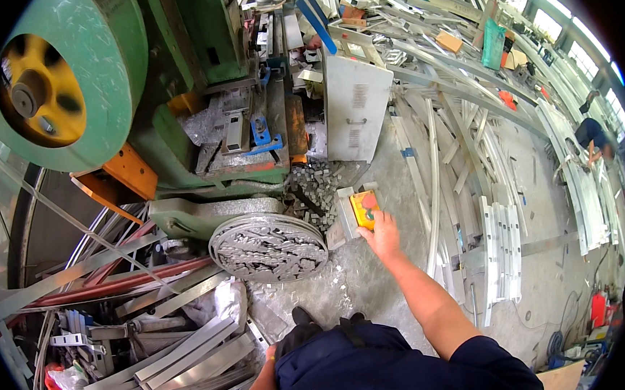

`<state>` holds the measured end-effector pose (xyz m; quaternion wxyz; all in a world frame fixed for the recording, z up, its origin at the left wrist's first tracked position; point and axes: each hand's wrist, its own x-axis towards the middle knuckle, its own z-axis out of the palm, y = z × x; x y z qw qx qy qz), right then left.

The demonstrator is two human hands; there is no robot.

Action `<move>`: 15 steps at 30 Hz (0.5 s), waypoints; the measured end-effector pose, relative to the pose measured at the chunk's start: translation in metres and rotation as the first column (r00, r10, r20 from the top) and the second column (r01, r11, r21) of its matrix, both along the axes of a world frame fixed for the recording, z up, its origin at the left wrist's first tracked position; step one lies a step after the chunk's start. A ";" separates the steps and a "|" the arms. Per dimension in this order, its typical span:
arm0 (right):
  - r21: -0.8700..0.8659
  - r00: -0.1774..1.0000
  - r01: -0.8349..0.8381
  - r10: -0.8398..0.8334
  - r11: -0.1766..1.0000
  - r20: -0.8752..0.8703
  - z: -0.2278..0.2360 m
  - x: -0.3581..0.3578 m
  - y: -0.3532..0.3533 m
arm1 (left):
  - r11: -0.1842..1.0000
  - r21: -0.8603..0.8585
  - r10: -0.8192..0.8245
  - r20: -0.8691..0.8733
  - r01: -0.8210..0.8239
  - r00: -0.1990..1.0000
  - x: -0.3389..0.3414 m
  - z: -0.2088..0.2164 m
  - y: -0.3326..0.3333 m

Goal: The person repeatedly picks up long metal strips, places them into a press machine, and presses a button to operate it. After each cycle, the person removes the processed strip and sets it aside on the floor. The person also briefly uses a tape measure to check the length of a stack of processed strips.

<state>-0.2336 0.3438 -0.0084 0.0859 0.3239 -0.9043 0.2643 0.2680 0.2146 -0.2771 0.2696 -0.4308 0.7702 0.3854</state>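
Observation:
My right hand (382,235) reaches forward to a yellow push-button control box (357,205) with a red mushroom button (369,201). Its fingers are curled together at the box's lower right side, by a small dark knob. The box sits on a light grey metal stand (344,211). Down beside my left thigh is my left hand (271,353); only a bit of it shows, and its fingers are hidden. Ahead on the left stands a green punch press (178,143) with a yellow-hubbed flywheel (44,90). A metal die with blue parts (261,130) lies on its bed.
A round stool-like disc (267,247) stands left of the control box, before a heap of small metal offcuts (319,187). Beyond is a grey cabinet (357,105). Long aluminium profiles (501,250) cover the floor at right, and metal strips (186,356) pile up at lower left.

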 end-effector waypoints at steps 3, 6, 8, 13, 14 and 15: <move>0.005 1.000 -0.003 0.003 1.000 0.014 0.002 0.000 -0.001 | 0.996 0.029 0.090 -0.065 -0.088 0.994 0.013 -0.001 0.002; 0.012 1.000 0.004 -0.004 1.000 0.011 0.003 0.000 -0.001 | 0.994 0.019 0.106 -0.091 -0.104 0.990 0.016 0.001 0.003; -0.003 1.000 0.012 -0.012 1.000 0.005 0.005 0.002 -0.002 | 0.998 -0.008 0.054 -0.068 -0.054 0.996 0.018 0.002 0.004; 0.007 1.000 0.013 -0.013 1.000 -0.002 0.000 -0.001 0.000 | 0.998 -0.029 -0.047 -0.014 0.047 0.999 0.014 0.015 0.001; 0.022 1.000 0.015 -0.015 1.000 0.005 0.000 0.000 -0.001 | 0.998 -0.031 -0.048 -0.007 0.047 0.999 0.016 0.015 0.001; 0.021 1.000 0.013 -0.013 1.000 0.004 0.000 0.000 -0.001 | 0.998 -0.031 -0.046 -0.005 0.046 0.999 0.017 0.014 0.000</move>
